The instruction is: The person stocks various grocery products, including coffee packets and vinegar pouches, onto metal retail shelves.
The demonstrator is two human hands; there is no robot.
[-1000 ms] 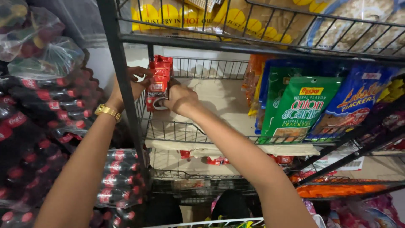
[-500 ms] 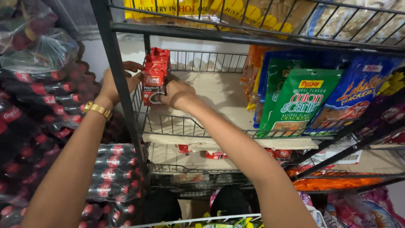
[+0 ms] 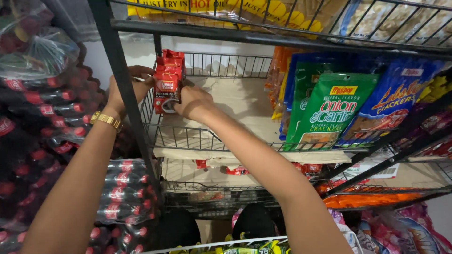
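Observation:
A stack of red snack packets (image 3: 168,80) stands upright at the left end of a wire shelf (image 3: 212,138) lined with brown cardboard. My left hand (image 3: 126,88), with a gold watch on its wrist, reaches around the black upright post and presses the stack's left side. From the right, my right hand (image 3: 192,101) grips the lower front of the packets. Both hands hold the stack between them.
Green and blue cracker bags (image 3: 329,110) stand at the shelf's right, orange packs behind them. Plastic-wrapped dark soda bottles with red caps (image 3: 42,117) are stacked at the left. Yellow bags lie on the upper shelf (image 3: 226,14). Lower shelves hold more packets.
The hands and the red packets sit slightly further back and left on the shelf; the view has shifted a little. The grip is unchanged.

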